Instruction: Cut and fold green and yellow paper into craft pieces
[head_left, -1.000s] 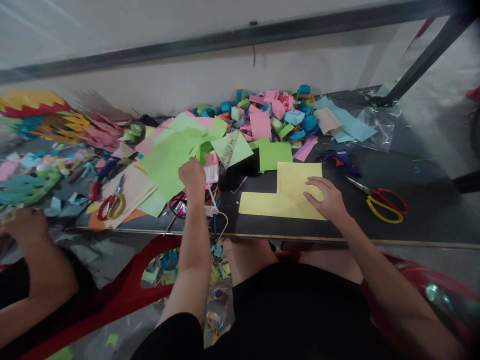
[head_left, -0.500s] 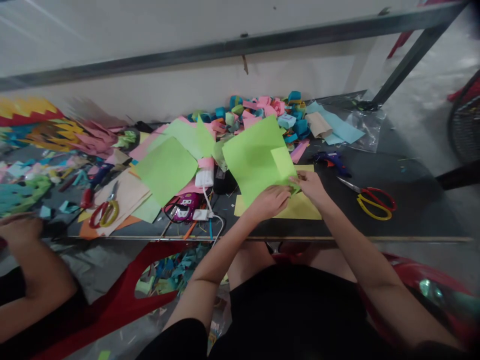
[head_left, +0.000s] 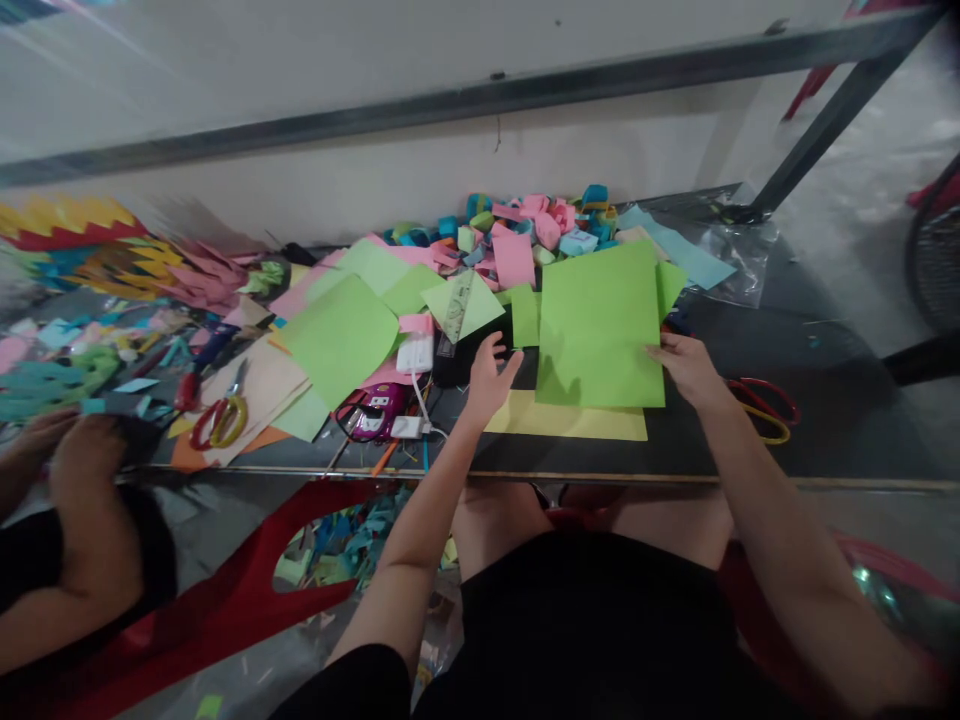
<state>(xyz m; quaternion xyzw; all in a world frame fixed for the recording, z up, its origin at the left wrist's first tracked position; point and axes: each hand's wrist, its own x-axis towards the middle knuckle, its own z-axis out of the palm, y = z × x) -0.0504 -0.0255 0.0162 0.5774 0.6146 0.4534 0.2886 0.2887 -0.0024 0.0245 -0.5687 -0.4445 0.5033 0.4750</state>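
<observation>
Half a second ago both hands were at the green sheet's lower right corner; now the left hand [head_left: 493, 382] has let go and the right hand [head_left: 686, 368] alone has the green sheet [head_left: 600, 330]. The right grip is closed to a pinch on the sheet's right edge, low down, though how the fingers lie behind it cannot be told. The left grip is spread wide and empty, just left of the sheet, apart from it.

The sheet has also swung to the right and squared up, so it now stands in front of the person, over the yellow sheet [head_left: 570, 425], of which a strip shows along the near side. Whether the two touch cannot be told. A green flap [head_left: 671, 288] sticks out past the upper right edge.

For the work in hand, the sheet seems picked out from the rest and under one-handed control, with the left hand free. With only one edge held, it could tilt or slip.

The move has bared the ruler [head_left: 457, 305] on the tabletop [head_left: 862, 430], while the glue gun [head_left: 679, 322] is now mostly hidden and the right arm partly covers the scissors [head_left: 769, 400]
</observation>
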